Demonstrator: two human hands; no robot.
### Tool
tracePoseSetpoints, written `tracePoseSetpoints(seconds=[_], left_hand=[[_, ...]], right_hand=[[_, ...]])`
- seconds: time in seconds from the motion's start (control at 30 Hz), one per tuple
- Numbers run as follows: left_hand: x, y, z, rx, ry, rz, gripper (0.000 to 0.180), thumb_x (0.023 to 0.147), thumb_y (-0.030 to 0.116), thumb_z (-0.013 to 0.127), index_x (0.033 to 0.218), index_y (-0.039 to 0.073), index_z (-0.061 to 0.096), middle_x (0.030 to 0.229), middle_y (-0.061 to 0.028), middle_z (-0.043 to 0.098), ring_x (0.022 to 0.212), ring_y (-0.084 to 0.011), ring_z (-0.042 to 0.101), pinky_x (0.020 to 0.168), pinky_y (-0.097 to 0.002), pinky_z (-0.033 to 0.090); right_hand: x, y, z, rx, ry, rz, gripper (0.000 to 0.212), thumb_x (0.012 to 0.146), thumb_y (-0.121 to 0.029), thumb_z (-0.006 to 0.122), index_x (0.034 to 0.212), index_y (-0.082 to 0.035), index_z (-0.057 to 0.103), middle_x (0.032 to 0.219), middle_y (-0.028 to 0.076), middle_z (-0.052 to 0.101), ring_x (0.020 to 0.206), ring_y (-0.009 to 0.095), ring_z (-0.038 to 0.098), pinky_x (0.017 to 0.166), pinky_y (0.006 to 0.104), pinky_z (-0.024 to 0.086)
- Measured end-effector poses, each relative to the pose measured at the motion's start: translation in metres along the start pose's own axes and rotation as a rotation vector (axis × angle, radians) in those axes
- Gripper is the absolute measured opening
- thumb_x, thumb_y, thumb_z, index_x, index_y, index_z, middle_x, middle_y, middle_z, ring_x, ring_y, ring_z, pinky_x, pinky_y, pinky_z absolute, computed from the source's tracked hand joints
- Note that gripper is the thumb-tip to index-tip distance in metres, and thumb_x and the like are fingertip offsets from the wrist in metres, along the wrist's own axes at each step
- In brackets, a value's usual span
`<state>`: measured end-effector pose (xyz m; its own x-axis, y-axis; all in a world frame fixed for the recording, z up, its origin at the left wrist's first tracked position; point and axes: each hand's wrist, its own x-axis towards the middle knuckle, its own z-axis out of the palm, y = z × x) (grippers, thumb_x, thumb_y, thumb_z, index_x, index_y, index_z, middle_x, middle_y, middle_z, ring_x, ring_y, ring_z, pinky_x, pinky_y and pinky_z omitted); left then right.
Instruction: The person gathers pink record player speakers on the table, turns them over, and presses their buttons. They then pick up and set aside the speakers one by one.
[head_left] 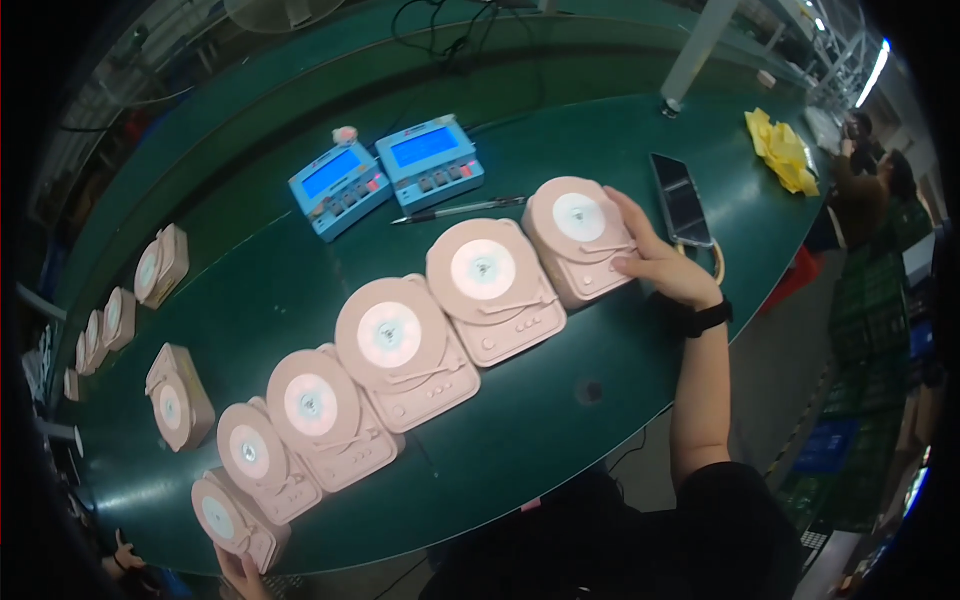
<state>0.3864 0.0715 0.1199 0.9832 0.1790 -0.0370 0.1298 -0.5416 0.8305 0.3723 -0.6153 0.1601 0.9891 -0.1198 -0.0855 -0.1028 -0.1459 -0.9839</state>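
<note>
A long green worktop [520, 440] with a curved-looking edge spans the room, glossy with pale reflections. A pale metal post [698, 50] rises at its far side. To the right, grey floor [775, 375] shows below, with stacked green crates [865, 330] and a blue crate [828, 445] beyond. A bright white tube light [875, 73] glows at upper right; the picture's rim falls to black.

A long green bench [290, 275], identical pink turntable-shaped units [405, 360] in a row, stacked green crates [868, 325] — this was a factory workshop.
</note>
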Motion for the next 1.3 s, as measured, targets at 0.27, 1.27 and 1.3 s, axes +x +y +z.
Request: tracePoseSetpoints(seconds=[0.27,1.27,1.3], left_hand=[[-0.006,-0.040,-0.017,-0.165,0.022,0.039,0.061,0.093,0.013,0.059,0.144,-0.007,0.033,0.143,-0.0173,0.043,0.130,-0.0254,0.043,0.109,-0.0352,0.030],[-0.006,0.177,-0.037,0.428,0.220,0.453,0.055,0.088,0.021,0.060,0.137,0.001,0.048,0.132,-0.0101,0.055,0.097,-0.0144,0.054,0.077,-0.0266,0.042],[0.010,0.195,-0.025,0.499,0.176,0.532,0.057,0.085,0.021,0.062,0.137,0.001,0.049,0.131,-0.0103,0.056,0.097,-0.0146,0.053,0.078,-0.0262,0.042]], right_hand=[[0.004,0.007,0.002,-0.051,0.004,-0.057,0.083,0.085,-0.005,0.061,0.155,-0.012,0.017,0.157,0.010,0.021,0.144,0.021,0.022,0.117,0.0297,0.014],[-0.052,-0.005,0.061,-1.149,0.205,-0.295,0.050,0.085,-0.015,0.067,0.133,-0.013,0.055,0.154,0.015,0.032,0.143,0.040,0.024,0.114,0.0474,0.026],[-0.050,-0.008,0.063,-1.135,0.249,-0.271,0.046,0.082,-0.013,0.070,0.127,-0.012,0.059,0.153,0.016,0.034,0.142,0.043,0.025,0.113,0.0488,0.027]])
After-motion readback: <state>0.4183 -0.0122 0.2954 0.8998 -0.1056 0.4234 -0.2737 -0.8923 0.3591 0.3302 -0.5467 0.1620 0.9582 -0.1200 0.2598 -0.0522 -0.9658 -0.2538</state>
